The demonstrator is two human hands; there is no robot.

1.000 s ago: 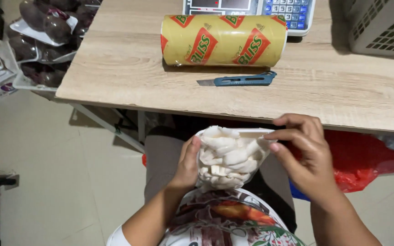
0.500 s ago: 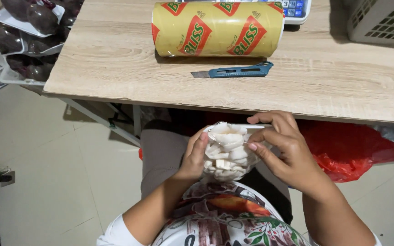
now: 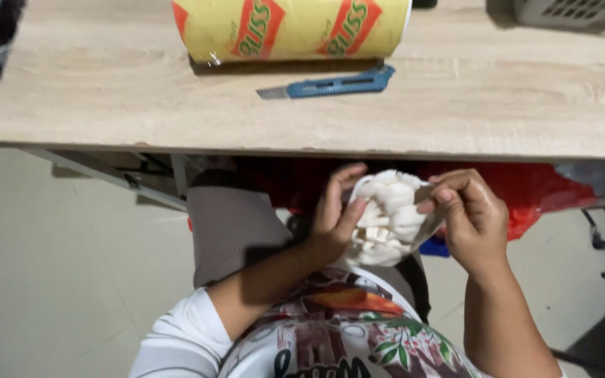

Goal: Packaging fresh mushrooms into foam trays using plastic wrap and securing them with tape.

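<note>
Over my lap, below the table's front edge, I hold a clear plastic bag of white mushroom pieces (image 3: 388, 218) between both hands. My left hand (image 3: 335, 215) cups its left side with fingers curled around it. The bag's top right edge is pinched by the fingers of my right hand (image 3: 469, 215). On the wooden table (image 3: 106, 91) above lie a blue utility knife (image 3: 337, 85) with its blade out and a large yellow roll of cling film (image 3: 292, 28) behind it.
A red plastic bag (image 3: 547, 192) sits under the table to the right. A grey basket (image 3: 575, 10) stands at the table's far right corner. Pale floor (image 3: 57, 266) spreads to the left, with metal table legs (image 3: 117, 178) beneath the top.
The view has tipped down and moved closer, so the table sits higher in frame. My hands have kept hold of the bag, the left one shifting further round its side.
</note>
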